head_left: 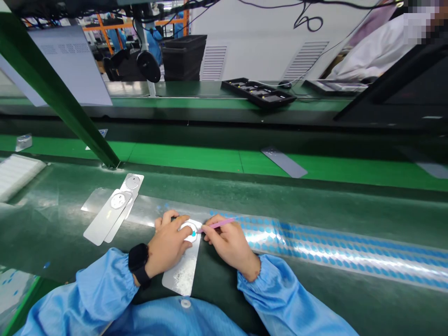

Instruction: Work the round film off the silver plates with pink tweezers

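A flat pale metal plate [181, 273] lies on the bench in front of me, a round white disc [182, 227] near its far end. My left hand [170, 242] rests on this plate with fingers spread over the disc, hiding part of it. At the fingertips shows a small blue dot [193, 234]. Pinched in my right hand [227, 240] is a pink stick-like tool [220, 223], its tip reaching the disc's right side; its exact kind is unclear. Under and beyond the right hand stretches a clear strip of blue dot stickers [315, 245].
Several similar plates with discs [105, 219] overlap at the left. White foam [17, 172] sits at the far left edge. A slanted green post [70, 102] rises there. Across the green belt [196, 157] lies a grey plate [284, 162]; a black tray [259, 92] stands behind.
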Demonstrator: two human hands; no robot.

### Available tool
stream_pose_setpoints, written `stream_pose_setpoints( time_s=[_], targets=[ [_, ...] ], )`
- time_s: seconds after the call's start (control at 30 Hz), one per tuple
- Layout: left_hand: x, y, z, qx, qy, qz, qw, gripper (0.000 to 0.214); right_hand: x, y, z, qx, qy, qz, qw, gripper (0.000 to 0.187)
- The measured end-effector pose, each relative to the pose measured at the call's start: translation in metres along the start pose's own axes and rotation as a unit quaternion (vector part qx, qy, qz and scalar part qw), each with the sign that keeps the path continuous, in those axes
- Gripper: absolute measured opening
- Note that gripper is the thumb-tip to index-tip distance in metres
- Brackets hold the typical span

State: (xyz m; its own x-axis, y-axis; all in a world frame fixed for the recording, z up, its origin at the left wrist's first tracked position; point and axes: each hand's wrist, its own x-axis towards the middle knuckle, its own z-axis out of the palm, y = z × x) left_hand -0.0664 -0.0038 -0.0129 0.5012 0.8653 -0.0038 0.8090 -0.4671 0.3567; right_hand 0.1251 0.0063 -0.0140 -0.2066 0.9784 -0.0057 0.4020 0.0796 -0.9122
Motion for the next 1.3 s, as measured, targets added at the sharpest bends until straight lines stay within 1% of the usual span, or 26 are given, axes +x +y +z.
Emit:
stream_pose_setpoints(
  time_s=[0.07, 0.13, 0.17, 0.23, 0.3, 0.4, 0.47, 0.53, 0.67, 0.73, 0.83, 0.93, 1.03, 1.13, 1.2, 1.3],
  targets=[
    [0.0, 0.001, -0.002, 0.0, -0.004, -0.005, 1.0, 0.019, 0.0, -0.002, -0.002, -0.041, 0.01, -0.039, 0.998, 0.02],
    [0.001, 0.002, -0.004, -0.005, -0.007, -0.016, 1.0, 0.021, -0.002, -0.005, -0.004, -0.079, 0.035, -0.104, 0.991, 0.019],
    [0.001, 0.002, -0.005, -0.009, -0.007, -0.021, 1.0, 0.023, -0.003, -0.008, -0.004, -0.103, 0.036, -0.14, 0.984, 0.02],
    [0.001, 0.001, -0.005, -0.017, -0.003, -0.028, 0.999, 0.026, -0.008, -0.012, -0.003, -0.175, 0.005, -0.192, 0.965, 0.02],
    [0.001, 0.0, -0.002, -0.022, 0.007, -0.025, 0.999, 0.025, -0.013, -0.014, 0.001, -0.277, -0.043, -0.199, 0.939, 0.022],
    [0.001, -0.004, 0.003, -0.024, 0.022, -0.011, 0.999, 0.023, -0.02, -0.012, 0.01, -0.397, -0.085, -0.173, 0.897, 0.023],
    [0.0, -0.005, 0.006, -0.025, 0.027, -0.005, 0.999, 0.022, -0.021, -0.009, 0.014, -0.431, -0.097, -0.166, 0.882, 0.024],
    [-0.001, -0.005, 0.008, -0.029, 0.027, -0.004, 0.999, 0.023, -0.022, -0.006, 0.016, -0.45, -0.103, -0.173, 0.87, 0.027],
    [0.0, -0.004, 0.01, -0.038, 0.019, -0.011, 0.999, 0.025, -0.024, -0.002, 0.017, -0.475, -0.096, -0.218, 0.847, 0.032],
    [0.0, -0.004, 0.011, -0.04, 0.018, -0.013, 0.999, 0.027, -0.027, 0.0, 0.017, -0.48, -0.086, -0.23, 0.842, 0.032],
    [0.0, -0.004, 0.011, -0.042, 0.019, -0.011, 0.999, 0.028, -0.031, 0.002, 0.019, -0.479, -0.071, -0.225, 0.846, 0.035],
    [0.0, -0.004, 0.01, -0.045, 0.009, -0.009, 0.999, 0.025, -0.03, 0.002, 0.02, -0.462, -0.071, -0.205, 0.86, 0.034],
    [0.0, -0.003, 0.008, -0.052, 0.008, -0.015, 0.998, 0.026, -0.022, 0.0, 0.019, -0.415, -0.062, -0.152, 0.895, 0.03],
    [0.001, -0.001, 0.008, -0.069, 0.014, -0.023, 0.997, 0.032, -0.012, -0.002, 0.018, -0.347, -0.053, -0.091, 0.932, 0.024],
    [0.001, -0.001, 0.008, -0.084, 0.014, -0.03, 0.996, 0.039, -0.006, -0.005, 0.018, -0.308, -0.064, -0.066, 0.947, 0.019],
    [0.001, -0.001, 0.009, -0.098, 0.022, -0.039, 0.994, 0.05, 0.0, -0.011, 0.018, -0.279, -0.091, -0.033, 0.956, 0.017]
  ],
)
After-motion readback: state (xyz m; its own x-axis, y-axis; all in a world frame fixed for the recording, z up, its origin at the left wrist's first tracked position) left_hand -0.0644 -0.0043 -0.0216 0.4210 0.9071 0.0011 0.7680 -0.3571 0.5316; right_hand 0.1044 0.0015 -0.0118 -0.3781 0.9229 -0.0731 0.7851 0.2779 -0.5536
